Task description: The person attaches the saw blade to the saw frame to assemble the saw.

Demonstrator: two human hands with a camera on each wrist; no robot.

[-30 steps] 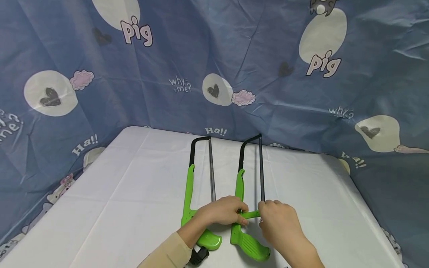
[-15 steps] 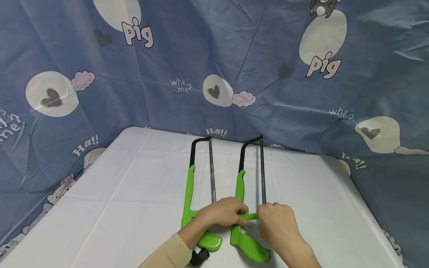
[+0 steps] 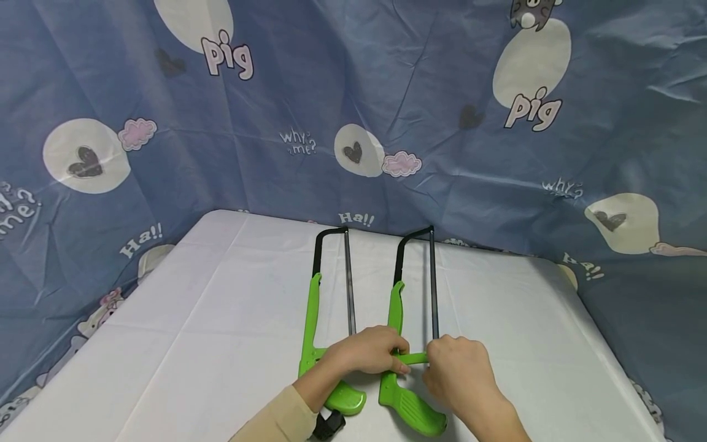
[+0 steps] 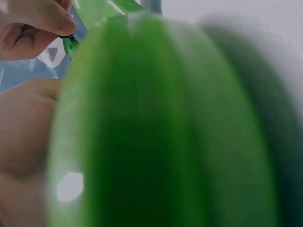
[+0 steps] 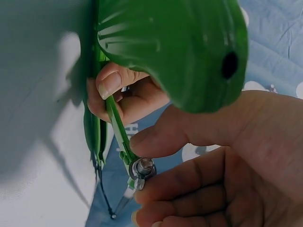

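At the near edge of the worktop (image 3: 182, 344), both hands are working on the right hacksaw (image 3: 405, 344), which is lying flat with its green handle toward the person. The left hand (image 3: 367, 351) is curling its fingers round the green crossbar just above the handle, steadying the frame. The right hand (image 3: 455, 368) is pinching the metal tension nut (image 5: 143, 167) where the blade meets that crossbar; the right wrist view is showing thumb and fingers closing on it. Judging by this, the blade adjustment is under way, not finished, since the blade (image 3: 433, 288) is sitting in its frame. Just beside it, the left hacksaw (image 3: 326, 319) is lying untouched, parallel. Farther back, a blue printed cloth (image 3: 353, 104) is hanging.
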